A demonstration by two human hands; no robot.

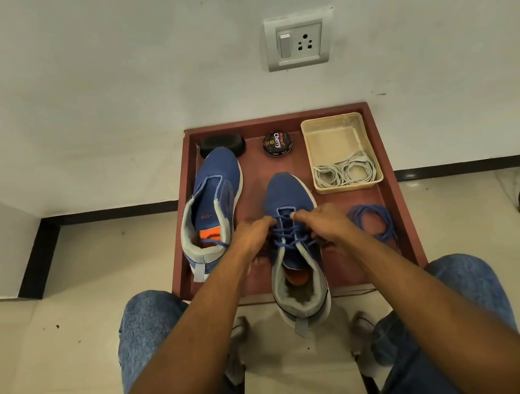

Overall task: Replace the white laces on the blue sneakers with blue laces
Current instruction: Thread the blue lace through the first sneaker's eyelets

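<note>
both hands, left [252,235] and right [322,223], pinch the blue lace [289,235] threaded on the near sneaker [287,193] at the tray's [401,212] front edge. the unlaced sneaker [214,186] lies left, a spare blue lace [374,220] right, and white laces [344,171] sit in the far basket [334,122].

blue-laced sneaker [287,193] upright, unlaced sneaker [214,182] beside

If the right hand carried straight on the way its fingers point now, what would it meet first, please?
The right hand points inward across the near sneaker, so it would probably meet the fingers of the left hand first, over the blue lace. Depth is hard to judge here.
</note>
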